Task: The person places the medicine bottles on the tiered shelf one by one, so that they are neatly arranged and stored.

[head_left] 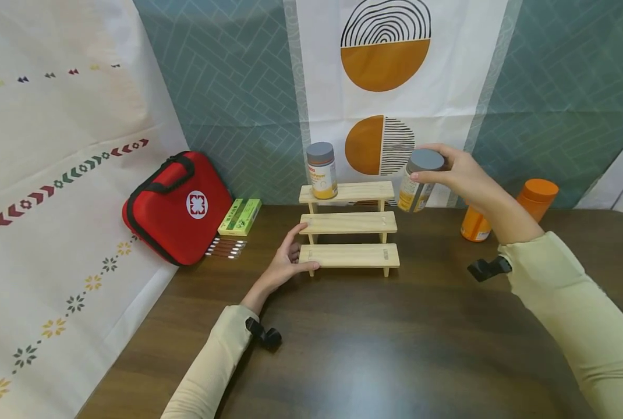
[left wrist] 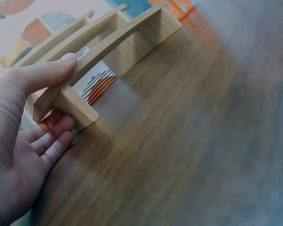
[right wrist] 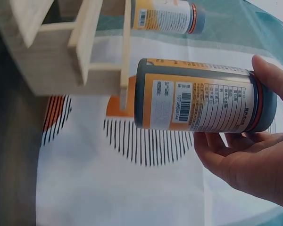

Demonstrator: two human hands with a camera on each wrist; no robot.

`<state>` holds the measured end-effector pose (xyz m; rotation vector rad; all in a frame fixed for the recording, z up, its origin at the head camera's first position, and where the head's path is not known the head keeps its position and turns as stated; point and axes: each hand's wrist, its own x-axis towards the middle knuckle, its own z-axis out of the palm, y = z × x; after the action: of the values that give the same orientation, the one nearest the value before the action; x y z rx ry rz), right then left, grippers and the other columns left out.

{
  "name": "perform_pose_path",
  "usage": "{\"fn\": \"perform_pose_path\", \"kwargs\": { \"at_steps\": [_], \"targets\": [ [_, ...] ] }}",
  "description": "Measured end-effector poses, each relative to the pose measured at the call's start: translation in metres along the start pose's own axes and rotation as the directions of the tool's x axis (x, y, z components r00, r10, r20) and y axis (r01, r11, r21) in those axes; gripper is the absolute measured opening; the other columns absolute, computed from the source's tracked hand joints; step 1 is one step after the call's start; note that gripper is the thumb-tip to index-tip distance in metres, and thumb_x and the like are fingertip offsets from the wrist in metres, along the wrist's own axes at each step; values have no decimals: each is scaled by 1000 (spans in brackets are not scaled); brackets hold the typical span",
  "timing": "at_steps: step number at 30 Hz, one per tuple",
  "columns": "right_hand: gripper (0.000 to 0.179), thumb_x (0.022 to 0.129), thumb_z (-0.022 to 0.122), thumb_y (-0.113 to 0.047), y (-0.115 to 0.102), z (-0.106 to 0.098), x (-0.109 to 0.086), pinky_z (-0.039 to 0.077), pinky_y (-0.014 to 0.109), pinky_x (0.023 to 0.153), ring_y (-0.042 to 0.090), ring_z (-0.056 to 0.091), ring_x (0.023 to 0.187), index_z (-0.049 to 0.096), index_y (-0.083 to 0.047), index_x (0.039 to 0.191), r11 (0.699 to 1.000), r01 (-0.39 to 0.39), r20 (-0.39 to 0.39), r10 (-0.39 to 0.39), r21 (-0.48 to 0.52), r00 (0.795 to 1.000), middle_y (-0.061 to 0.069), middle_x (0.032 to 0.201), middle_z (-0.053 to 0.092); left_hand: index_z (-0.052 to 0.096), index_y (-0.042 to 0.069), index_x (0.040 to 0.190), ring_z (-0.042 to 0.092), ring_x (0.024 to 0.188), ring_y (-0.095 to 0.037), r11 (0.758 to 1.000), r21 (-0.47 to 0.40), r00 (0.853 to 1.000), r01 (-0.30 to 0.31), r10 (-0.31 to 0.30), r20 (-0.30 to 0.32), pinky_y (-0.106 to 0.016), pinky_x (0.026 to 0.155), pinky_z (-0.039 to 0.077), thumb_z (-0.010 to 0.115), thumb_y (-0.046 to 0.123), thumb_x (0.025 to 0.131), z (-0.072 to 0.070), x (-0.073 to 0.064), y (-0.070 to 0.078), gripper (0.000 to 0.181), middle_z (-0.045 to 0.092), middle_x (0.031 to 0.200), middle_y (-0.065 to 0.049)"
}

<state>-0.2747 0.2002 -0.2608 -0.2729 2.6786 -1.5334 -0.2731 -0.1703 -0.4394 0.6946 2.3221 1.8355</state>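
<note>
A three-step wooden shelf (head_left: 349, 223) stands against the back wall. My left hand (head_left: 284, 263) grips its left end, thumb on the lowest step and fingers around the side, as the left wrist view also shows. To the right of the top step my right hand (head_left: 455, 174) holds a grey-capped pill bottle (right wrist: 198, 96) in the air, thumb and fingers around its cap end. A barcode and a printed table show on its label in the right wrist view. Another grey-capped bottle (head_left: 322, 171) stands upright on the left of the top step.
Behind my right forearm are orange bottles, one with an orange cap (head_left: 541, 189). At the left lie a red first-aid case (head_left: 177, 206), a yellow-green box (head_left: 240, 217) and several small white-tipped sticks (head_left: 226, 248). A patterned cloth (head_left: 238, 105) hangs behind the brown table (head_left: 374, 349).
</note>
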Motion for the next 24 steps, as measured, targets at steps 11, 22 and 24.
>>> {"fn": "perform_pose_path", "kwargs": {
  "at_steps": [11,22,24],
  "targets": [
    [72,89,71,-30,-29,40,41,38,44,106,16,53,108,35,-17,151,992,80,10,-81,95,997,7,136,44,22,24,153,62,96,-17,1000,-9,1000,1,-1,3,-28,77,51,74,-1,82,0,-2,3,92,58,116,-32],
    [70,88,72,-25,-42,68,68,41,43,103,27,48,125,37,-15,148,989,66,5,-67,133,998,13,147,38,21,23,154,62,93,-16,1000,-2,1000,-4,4,-3,-29,76,51,74,-4,82,1,-1,2,93,60,113,-32],
    [71,88,72,-24,-43,69,70,40,44,106,28,47,128,37,-14,149,988,61,-9,-60,145,998,13,147,39,20,23,154,62,93,-16,1000,-6,1000,0,0,-2,-28,76,51,73,-4,82,2,0,3,94,60,114,-32]
  ]
}}
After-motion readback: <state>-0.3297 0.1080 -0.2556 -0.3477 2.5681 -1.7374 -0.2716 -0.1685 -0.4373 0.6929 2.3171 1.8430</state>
